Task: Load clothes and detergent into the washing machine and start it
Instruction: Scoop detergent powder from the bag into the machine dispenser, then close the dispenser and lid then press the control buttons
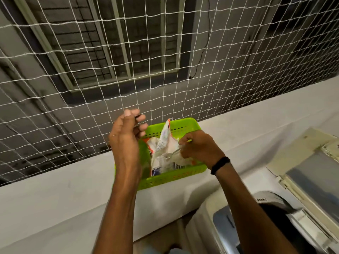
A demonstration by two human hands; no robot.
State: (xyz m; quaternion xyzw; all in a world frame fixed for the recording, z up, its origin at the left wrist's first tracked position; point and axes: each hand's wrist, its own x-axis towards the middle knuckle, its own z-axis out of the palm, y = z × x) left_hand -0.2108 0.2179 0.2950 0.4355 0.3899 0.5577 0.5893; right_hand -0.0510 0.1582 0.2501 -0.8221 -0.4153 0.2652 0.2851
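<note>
1. Judging by the head view, the job sits at the detergent step. The washing machine [271, 204] in the lower right of the frame has its lid [304, 173] up. Its drum shows only as a dark opening, so I cannot tell whether clothes are already inside. Nothing shows detergent poured in or the machine started, so both look still to do.

2. The detergent packet [164, 140] stands open and crumpled in a green basket [165, 180] at the centre of the frame. The basket rests on a pale ledge [64, 208] in front of a white net [110, 70].

3. The right hand [199, 148], just right of centre, is curled, its fingers [183, 143] pinching the handle of a spoon [171, 155]. The spoon's bowl points left into the packet's mouth, touching or just inside the plastic. Whether it carries powder is too blurred to say.

4. The left hand [126, 138] is raised above the basket's left edge, clear of the packet. Its fingers [141, 128] are loosely curled, with the thumb near the fingertips. A small dark speck shows there, but I cannot tell if it is pinched.

5. The next move probably calls for lifting a level spoonful and carrying it to the lower right, over the drum, without spilling.
</note>
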